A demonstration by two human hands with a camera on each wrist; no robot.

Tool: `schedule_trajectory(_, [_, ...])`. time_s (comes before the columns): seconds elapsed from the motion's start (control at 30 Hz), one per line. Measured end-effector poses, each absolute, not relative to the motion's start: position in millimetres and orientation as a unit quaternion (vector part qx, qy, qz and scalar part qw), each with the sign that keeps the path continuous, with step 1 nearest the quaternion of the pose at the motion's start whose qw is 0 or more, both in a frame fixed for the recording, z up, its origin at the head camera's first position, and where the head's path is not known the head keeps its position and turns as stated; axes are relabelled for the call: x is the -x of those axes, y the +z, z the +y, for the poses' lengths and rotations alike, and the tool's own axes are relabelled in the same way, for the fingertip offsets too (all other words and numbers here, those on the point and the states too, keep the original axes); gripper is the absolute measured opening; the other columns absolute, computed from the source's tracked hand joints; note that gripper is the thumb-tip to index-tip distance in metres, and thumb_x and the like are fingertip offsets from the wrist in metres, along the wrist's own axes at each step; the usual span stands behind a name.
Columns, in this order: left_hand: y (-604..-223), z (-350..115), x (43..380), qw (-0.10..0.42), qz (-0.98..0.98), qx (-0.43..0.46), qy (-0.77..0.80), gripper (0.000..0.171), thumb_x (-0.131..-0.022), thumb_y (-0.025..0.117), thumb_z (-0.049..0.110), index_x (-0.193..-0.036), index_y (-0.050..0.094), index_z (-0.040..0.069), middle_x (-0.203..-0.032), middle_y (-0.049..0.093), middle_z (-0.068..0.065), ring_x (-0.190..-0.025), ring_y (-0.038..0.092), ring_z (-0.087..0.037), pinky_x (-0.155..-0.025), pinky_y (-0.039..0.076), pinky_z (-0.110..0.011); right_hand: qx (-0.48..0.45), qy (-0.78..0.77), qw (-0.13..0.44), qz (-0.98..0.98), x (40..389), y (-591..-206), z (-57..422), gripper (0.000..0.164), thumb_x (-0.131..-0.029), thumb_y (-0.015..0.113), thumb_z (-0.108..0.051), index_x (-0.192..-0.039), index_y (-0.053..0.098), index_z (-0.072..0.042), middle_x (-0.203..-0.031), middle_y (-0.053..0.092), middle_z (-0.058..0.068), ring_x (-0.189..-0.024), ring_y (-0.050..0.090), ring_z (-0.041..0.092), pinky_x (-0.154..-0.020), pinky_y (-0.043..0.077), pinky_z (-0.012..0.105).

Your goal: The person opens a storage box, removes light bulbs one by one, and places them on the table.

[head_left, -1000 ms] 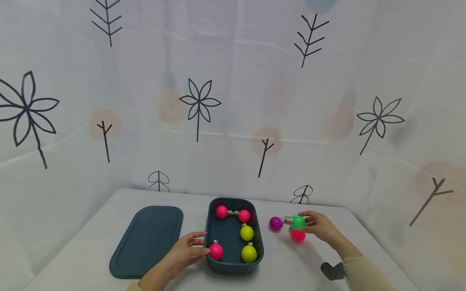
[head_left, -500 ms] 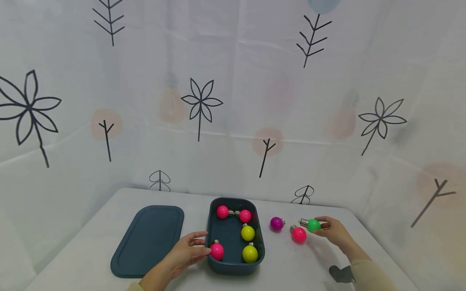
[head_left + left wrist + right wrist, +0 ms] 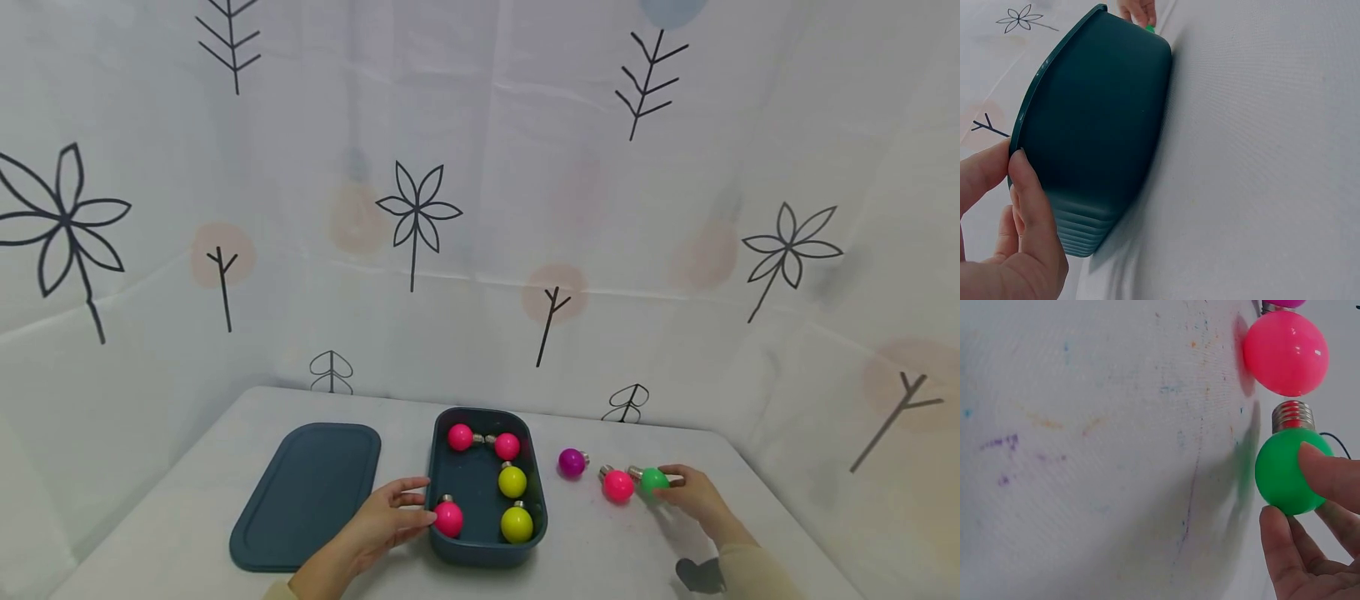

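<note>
My left hand (image 3: 392, 518) pinches the near left rim of a dark teal plastic box (image 3: 487, 553); the left wrist view shows thumb and finger on either side of that rim (image 3: 1021, 119). Inside the box lie several pink and yellow light bulbs, among them a pink bulb (image 3: 448, 520) and a yellow bulb (image 3: 517, 525) at the near end. To the right, my right hand (image 3: 696, 498) holds a green light bulb (image 3: 1288, 472) by its globe, metal base pointing away from the palm. Just beyond that base sits another pink bulb (image 3: 1288, 353) on the table.
A purple bulb (image 3: 572, 463) lies between the box and the pink bulb. Left of the box, a flat dark teal lid (image 3: 307, 492) rests on the white table (image 3: 585, 550). A dark heart-shaped patch (image 3: 699, 575) shows near my right sleeve. A patterned curtain (image 3: 480, 208) hangs behind.
My right hand has carried the green bulb rightward and then down, away from the purple and pink bulbs it was over. The left hand stays on the box rim.
</note>
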State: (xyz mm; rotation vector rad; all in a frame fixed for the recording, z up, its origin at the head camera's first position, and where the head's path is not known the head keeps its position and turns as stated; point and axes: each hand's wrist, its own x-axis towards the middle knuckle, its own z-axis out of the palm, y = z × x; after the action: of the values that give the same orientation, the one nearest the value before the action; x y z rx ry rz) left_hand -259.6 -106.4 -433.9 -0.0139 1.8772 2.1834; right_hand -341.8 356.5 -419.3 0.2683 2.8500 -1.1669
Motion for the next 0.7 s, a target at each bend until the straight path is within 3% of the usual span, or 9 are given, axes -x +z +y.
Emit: schedule_trajectory(0.7, [-432.8, -105.8, 259.4, 0.13, 0.645, 0.011, 0.753, 0.063, -0.077, 0.074, 0.001, -0.132, 0.043, -0.005, -0.11, 0.05, -0.016, -0.085, 0.057, -0.019, -0.08, 0.053, -0.035, -0.094, -0.38, 0.034, 0.92, 343.0, -422.4, 347.1, 0.063, -0.077, 0.073, -0.009, -0.126, 0.04, 0.013, -0.107, 0.049, 0.033, -0.093, 0.054, 0.038, -0.077, 0.05, 0.044])
